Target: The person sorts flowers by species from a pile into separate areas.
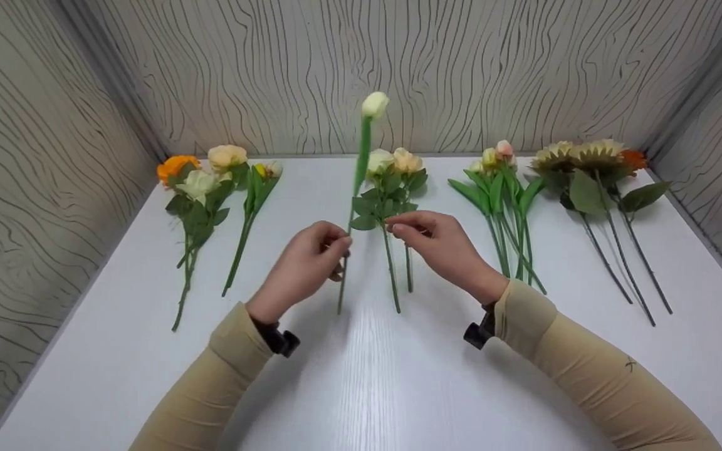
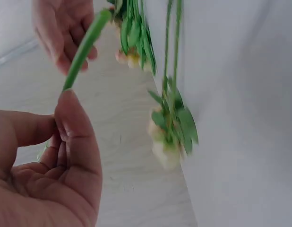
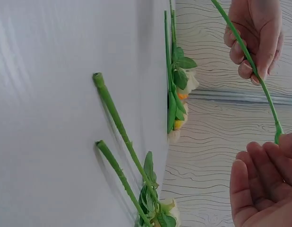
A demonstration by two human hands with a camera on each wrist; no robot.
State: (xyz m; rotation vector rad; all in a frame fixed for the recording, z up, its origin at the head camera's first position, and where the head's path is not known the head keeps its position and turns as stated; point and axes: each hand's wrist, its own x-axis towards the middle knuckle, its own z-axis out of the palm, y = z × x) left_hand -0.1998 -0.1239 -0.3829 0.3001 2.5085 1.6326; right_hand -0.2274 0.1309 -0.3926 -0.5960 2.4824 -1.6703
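Observation:
My left hand [image 1: 308, 260] pinches the thin green stem of a white tulip [image 1: 375, 105] between thumb and fingers. The tulip stands nearly upright above the table, bloom at the top, with a long leaf along its stem. In the left wrist view, the cut end of the stem [image 2: 84, 49] sticks out past my thumb. My right hand [image 1: 442, 244] hovers right of the tulip, fingers loosely bent and holding nothing. In the right wrist view its fingers [image 3: 259, 175] overlap the tulip's leafy part. Behind the hands lie two pale roses [image 1: 389, 197] with leafy stems.
On the white table [image 1: 361, 382], orange, peach and white blooms [image 1: 198, 188] and a small tulip bunch [image 1: 254, 200] lie left. Several tulips [image 1: 502, 194] lie right of centre, beside large cream flowers [image 1: 593, 156] and an orange bloom [image 1: 635, 159]. Patterned walls [image 1: 242, 69] enclose the table.

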